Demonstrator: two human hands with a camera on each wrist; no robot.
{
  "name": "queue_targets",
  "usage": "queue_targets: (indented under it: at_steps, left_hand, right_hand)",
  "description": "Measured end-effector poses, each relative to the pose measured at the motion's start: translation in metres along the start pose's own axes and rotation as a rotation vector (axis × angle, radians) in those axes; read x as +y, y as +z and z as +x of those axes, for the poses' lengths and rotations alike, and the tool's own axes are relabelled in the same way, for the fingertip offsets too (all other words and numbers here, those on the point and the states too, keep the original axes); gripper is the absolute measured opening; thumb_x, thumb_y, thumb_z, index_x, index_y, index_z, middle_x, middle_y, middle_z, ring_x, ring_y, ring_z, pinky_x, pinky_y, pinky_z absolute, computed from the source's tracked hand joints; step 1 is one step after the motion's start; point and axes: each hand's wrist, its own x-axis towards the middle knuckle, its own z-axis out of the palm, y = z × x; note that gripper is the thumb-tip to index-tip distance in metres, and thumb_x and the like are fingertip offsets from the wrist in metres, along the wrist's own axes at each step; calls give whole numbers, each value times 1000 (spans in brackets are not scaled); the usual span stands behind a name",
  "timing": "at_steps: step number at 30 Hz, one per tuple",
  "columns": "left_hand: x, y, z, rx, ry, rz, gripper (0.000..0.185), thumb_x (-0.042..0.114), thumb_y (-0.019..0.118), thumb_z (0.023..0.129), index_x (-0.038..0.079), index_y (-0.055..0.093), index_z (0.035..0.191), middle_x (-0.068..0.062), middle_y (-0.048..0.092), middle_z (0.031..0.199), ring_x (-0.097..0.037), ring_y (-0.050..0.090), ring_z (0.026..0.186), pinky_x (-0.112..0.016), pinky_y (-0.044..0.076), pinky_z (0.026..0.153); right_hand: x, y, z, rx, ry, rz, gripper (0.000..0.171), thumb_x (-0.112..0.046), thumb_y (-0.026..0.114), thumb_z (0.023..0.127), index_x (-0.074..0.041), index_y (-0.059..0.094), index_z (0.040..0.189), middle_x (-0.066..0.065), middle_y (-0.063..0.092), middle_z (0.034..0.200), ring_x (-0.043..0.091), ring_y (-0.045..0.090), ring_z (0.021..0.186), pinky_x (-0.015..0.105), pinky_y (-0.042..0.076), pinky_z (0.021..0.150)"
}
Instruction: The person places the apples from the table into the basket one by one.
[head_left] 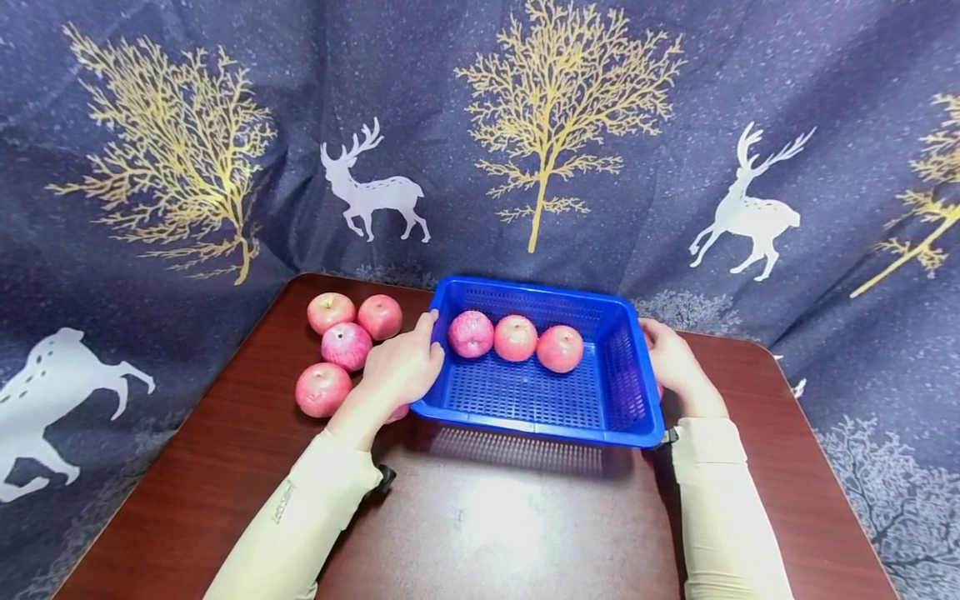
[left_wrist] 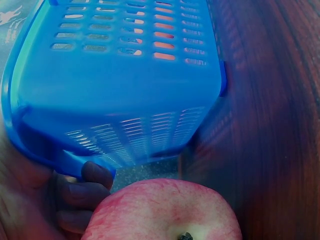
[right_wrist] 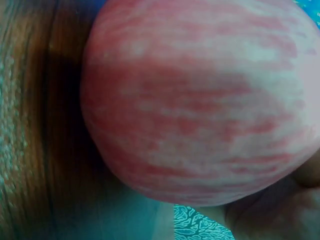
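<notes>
A blue plastic basket [head_left: 536,425] stands on a dark wooden table [head_left: 487,525]. Three red apples [head_left: 515,337] lie in a row along its far side. My left hand [head_left: 408,362] grips the basket's left rim; in the left wrist view its fingers [left_wrist: 95,176] curl under the rim of the basket [left_wrist: 120,75], with an apple [left_wrist: 160,212] right below the wrist. My right hand [head_left: 670,357] holds the right rim, fingers partly hidden behind it. A large apple [right_wrist: 200,100] fills the right wrist view, close against that hand.
Several loose apples [head_left: 347,346] are clustered on the table left of the basket. Another apple [head_left: 396,412] peeks out under my left wrist. A dark blue curtain [head_left: 540,125] with gold trees and white deer hangs behind the table.
</notes>
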Motion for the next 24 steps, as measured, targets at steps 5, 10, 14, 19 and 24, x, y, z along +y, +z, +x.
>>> queue_targets:
  at_steps: [5,10,14,19,24]
  left_hand:
    - [0,0,0,-1,3,1,63,37,52,112,18,38,172,-23,77,125,-42,77,97,-58,62,75]
    - [0,0,0,4,3,1,63,36,52,112,18,39,171,-23,77,122,-42,76,95,-58,61,73]
    - [0,1,1,8,-1,2,62,36,53,112,18,39,170,-22,78,122,-41,76,95,-57,61,73]
    - [0,0,1,-3,0,5,63,36,51,112,18,38,171,-22,77,125,-42,76,96,-58,61,74]
    - [0,0,1,-1,-2,7,63,36,51,112,18,38,171,-23,77,124,-42,76,96,-58,61,74]
  right_hand:
    - [-1,-1,-1,-10,-1,-12,57,-26,64,108,0,55,158,31,67,144,49,67,125,65,50,108]
    - [-1,-1,0,-28,19,-13,57,-27,61,110,0,52,160,33,62,150,53,60,138,68,43,117]
    - [0,-1,0,-32,37,-14,58,-29,56,113,2,50,161,35,58,154,56,54,144,70,38,120]
    - [1,-1,-1,-17,43,-22,61,-31,59,111,2,50,161,34,57,156,55,52,146,69,37,122]
    - [3,-1,-4,0,36,-14,62,-38,61,111,1,53,159,32,61,152,53,56,143,68,40,120]
